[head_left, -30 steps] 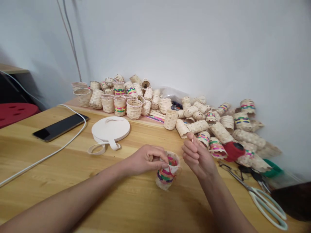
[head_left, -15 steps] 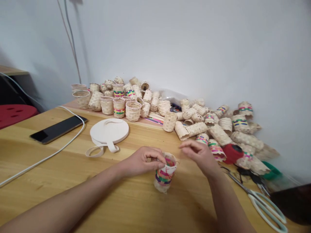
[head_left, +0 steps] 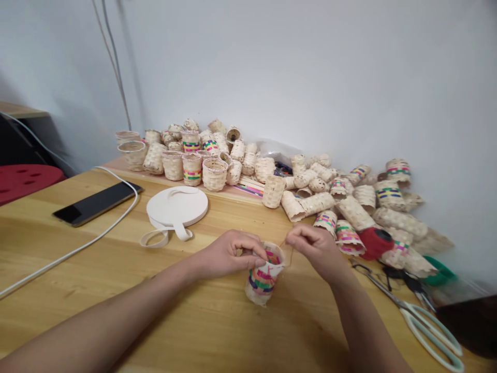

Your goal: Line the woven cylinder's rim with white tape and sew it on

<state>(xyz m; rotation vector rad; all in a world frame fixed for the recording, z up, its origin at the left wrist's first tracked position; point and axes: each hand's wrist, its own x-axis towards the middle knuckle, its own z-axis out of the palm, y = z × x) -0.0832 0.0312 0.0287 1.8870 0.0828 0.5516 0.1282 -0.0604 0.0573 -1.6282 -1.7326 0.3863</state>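
Note:
A small woven cup with pink, orange, green and purple bands leans slightly above the wooden table. White tape and a reddish thread show at its rim. My left hand pinches the rim on the left side, thumb outside and fingertips partly inside. Just right of the rim, my right hand is closed in a pinch on a thin thread that runs down toward the cup. Whether a needle is between those fingertips is too small to tell.
A white tape roll, a phone and a white cable lie left. Many woven cups line the wall. Scissors and a red spool are at the right. The wooden table extends in front.
My right hand's fingers have closed on the thread and moved slightly beside the rim. My left hand keeps its grip on the cup. The view has shifted a little.

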